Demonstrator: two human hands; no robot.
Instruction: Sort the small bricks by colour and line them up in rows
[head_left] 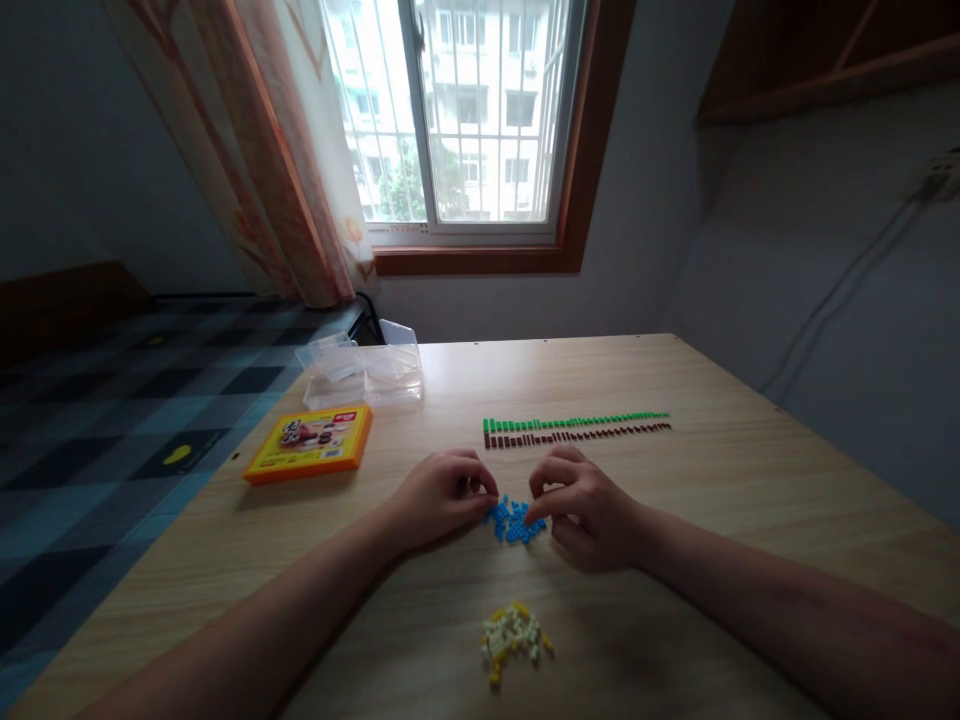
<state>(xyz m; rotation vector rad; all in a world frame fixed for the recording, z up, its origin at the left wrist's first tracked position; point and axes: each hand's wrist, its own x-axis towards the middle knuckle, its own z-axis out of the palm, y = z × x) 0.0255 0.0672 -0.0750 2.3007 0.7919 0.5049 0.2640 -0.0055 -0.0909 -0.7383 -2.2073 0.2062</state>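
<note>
Left hand [439, 498]: at the left edge of the small blue plastic brick pile [517, 525], pinched narrow; can't tell if holding!
Right hand [589, 508]: pile's right side, narrow too; hold unclear!

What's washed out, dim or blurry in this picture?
Head view: the window glares, its outside scene partly washed out; head view: the picture's corners look dim, left hand and right hand shaded; head view: the blue pieces look too small and soft to count.
</note>
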